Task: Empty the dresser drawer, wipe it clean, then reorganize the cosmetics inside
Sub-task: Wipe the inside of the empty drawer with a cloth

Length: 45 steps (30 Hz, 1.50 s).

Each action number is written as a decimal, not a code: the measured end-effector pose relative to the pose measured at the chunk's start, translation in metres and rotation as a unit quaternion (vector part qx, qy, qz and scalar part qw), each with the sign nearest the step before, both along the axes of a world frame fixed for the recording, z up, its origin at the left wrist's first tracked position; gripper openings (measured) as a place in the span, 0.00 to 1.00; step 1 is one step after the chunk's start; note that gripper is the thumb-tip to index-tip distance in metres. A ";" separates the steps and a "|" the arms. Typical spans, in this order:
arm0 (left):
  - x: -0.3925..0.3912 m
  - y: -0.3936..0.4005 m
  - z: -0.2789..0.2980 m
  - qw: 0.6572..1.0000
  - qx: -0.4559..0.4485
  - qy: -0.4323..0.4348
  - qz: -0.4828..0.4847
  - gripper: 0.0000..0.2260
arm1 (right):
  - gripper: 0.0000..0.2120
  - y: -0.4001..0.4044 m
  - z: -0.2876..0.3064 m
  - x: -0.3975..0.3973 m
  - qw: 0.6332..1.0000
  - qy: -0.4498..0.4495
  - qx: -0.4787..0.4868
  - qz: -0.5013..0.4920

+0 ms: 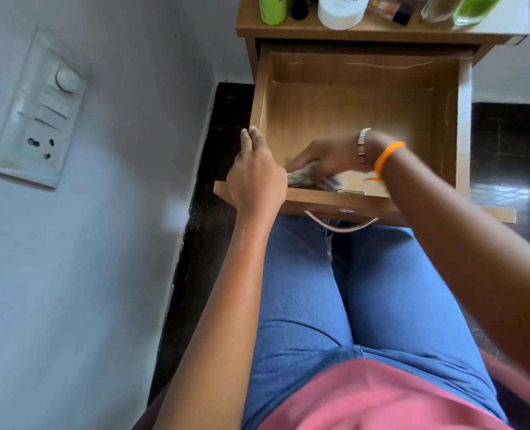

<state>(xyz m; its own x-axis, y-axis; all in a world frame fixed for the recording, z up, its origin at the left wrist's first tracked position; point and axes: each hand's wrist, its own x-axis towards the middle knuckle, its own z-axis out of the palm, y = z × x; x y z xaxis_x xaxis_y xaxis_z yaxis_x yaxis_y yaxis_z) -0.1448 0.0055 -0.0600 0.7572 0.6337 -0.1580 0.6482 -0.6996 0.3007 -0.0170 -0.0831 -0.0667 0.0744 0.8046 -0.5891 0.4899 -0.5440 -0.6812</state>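
Wiping is under way, I'd judge: the drawer (363, 97) at centre frame stands pulled out and bare of cosmetics, which wait on the dresser top (378, 31) at the upper edge — a white jar (339, 10), a green bottle (273, 7). My right hand (322, 159), blurred, presses a crumpled greyish cloth (304, 178) into the drawer's near-left corner; its grip I cannot tell. My left hand (256, 178) curls over the smooth wood-grain left rim. Restocking remains.

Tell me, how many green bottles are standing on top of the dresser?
2 in view. One green bottle stands at the left end of the dresser top, beside a dark bottle. The other green bottle is at the right end. The frame cuts off the top, so more may be hidden.
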 end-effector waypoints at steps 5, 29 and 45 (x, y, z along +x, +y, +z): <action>-0.001 -0.001 -0.001 0.999 -0.007 -0.036 0.030 0.25 | 0.23 -0.005 -0.008 -0.010 0.994 0.036 0.076 -0.068; -0.009 -0.056 -0.011 0.994 0.040 -0.077 -0.073 0.24 | 0.19 -0.088 0.046 0.035 0.989 -0.100 -0.096 -0.052; 0.017 -0.092 -0.012 0.984 0.024 -0.009 -0.175 0.22 | 0.17 -0.138 0.055 0.022 0.978 -0.145 -0.125 -0.082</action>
<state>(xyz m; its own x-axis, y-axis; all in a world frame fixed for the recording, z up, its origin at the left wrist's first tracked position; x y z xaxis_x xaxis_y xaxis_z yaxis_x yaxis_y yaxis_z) -0.1279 -0.0864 -0.0724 0.9332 0.3392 -0.1188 0.3591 -0.8931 0.2709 0.0045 -0.2212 -0.0119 0.3831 0.6011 -0.7014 0.5354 -0.7633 -0.3617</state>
